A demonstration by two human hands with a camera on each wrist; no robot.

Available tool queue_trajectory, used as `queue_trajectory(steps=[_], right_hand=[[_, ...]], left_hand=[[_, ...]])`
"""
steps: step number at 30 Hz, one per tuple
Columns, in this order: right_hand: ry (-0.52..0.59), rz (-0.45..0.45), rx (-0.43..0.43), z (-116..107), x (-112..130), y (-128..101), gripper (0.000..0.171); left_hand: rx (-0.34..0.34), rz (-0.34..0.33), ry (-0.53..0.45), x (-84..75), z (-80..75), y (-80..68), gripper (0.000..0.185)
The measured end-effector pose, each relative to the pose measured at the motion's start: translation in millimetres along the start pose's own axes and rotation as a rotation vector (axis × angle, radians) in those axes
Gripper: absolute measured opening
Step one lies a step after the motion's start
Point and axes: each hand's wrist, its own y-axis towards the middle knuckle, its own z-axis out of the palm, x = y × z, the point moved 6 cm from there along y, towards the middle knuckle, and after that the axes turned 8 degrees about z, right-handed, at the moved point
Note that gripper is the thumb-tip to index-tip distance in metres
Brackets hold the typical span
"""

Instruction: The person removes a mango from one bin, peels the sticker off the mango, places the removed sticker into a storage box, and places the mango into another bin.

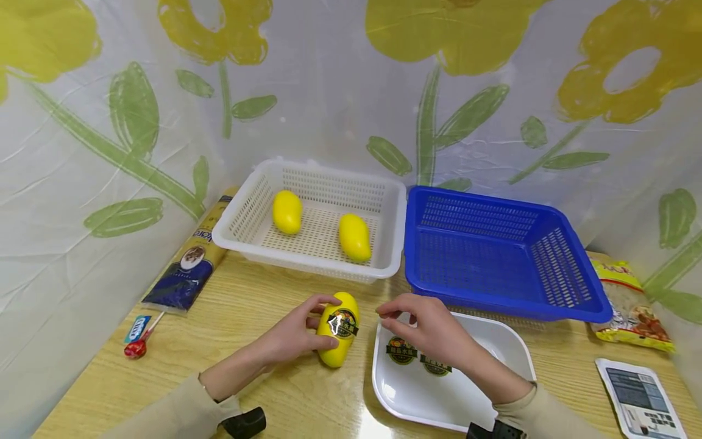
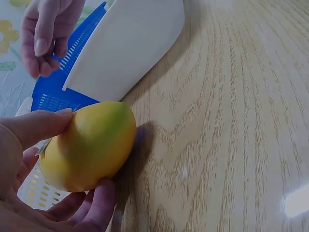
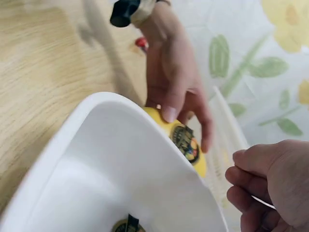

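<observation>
My left hand (image 1: 298,334) grips a yellow mango (image 1: 339,350) on the table, thumb on the near side and fingers round the far side. A round dark fruit sticker (image 1: 342,323) sits on the mango's upper face, its edge standing a little off the skin. In the left wrist view the mango (image 2: 91,145) shows a greenish patch. My right hand (image 1: 425,323) hovers over the left rim of a white tray (image 1: 392,402), fingers loosely bent, with nothing visible in them. Two similar stickers (image 1: 402,350) lie in the tray, partly below the right hand.
Behind, a white basket (image 1: 312,263) holds two yellow mangoes (image 1: 354,238), beside a blue basket (image 1: 471,256). On the left lie a blue-and-gold packet (image 1: 189,268) and a red lollipop (image 1: 135,349). On the right are a yellow snack bag (image 1: 631,305) and a white flat pack (image 1: 640,399).
</observation>
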Motion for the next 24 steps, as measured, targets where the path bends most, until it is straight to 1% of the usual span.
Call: queue_trajectory(steps=[6, 12, 15, 19, 24], right_hand=[[-0.087, -0.055, 0.025, 16, 9, 13, 0.019], [-0.172, -0.137, 0.021, 26, 15, 21, 0.021], [-0.183, -0.159, 0.020, 29, 16, 22, 0.020], [-0.179, -0.153, 0.025, 32, 15, 22, 0.020], [-0.157, -0.147, 0.042, 36, 16, 25, 0.019]], left_hand=[[-0.005, -0.016, -0.013, 1.0, -1.0, -0.5, 0.062], [-0.010, -0.007, -0.011, -0.4, -4.2, -2.0, 0.061], [-0.008, -0.006, -0.012, -0.3, -5.3, -2.7, 0.061], [0.000, -0.004, -0.020, -0.4, -4.9, -3.2, 0.061], [0.034, 0.002, -0.043, -1.3, -2.0, -3.4, 0.061]])
